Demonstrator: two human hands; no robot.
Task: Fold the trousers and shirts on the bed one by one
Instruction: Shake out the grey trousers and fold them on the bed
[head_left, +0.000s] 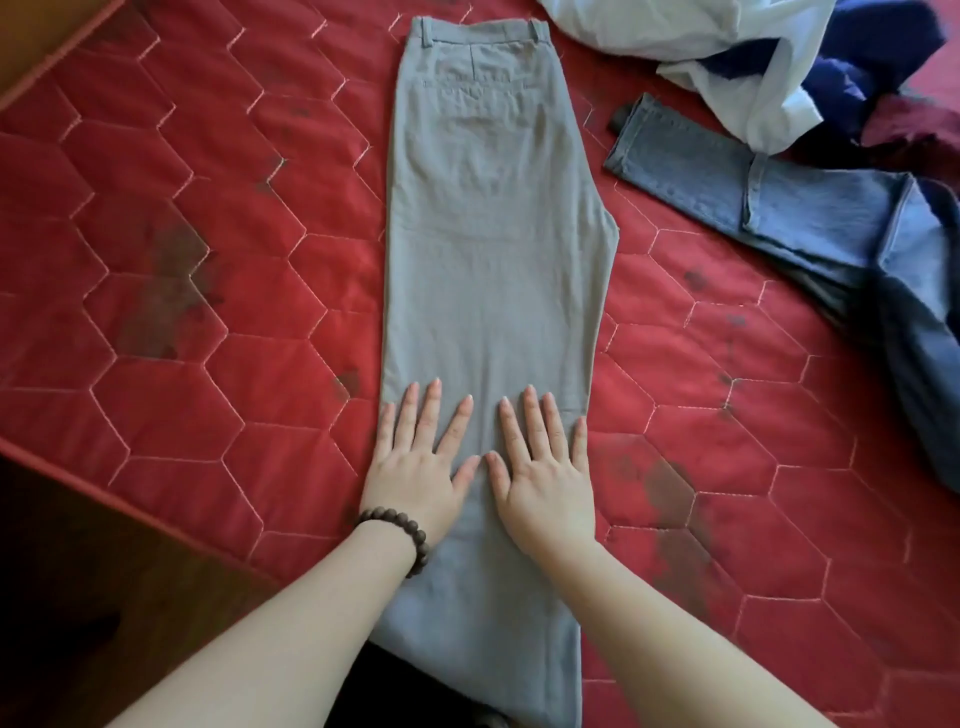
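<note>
- Grey woven cotton trousers (493, 270) lie flat on the bed, folded lengthwise leg over leg, waistband at the far end, hems hanging off the near edge.
- The left hand (423, 467) and right hand (540, 473) press side by side on the leg cloth, palms down, fingers straight and spread, thumbs nearly touching; neither grip holds anything.
- A dark wooden bead bracelet (405, 535) circles the left wrist.
- The red quilted mattress (208, 260) shows hexagon stitching and dark stains.
- To the right lie crumpled blue denim jeans (779, 208), a white shirt (727, 52) and dark blue cloth (883, 57).
</note>
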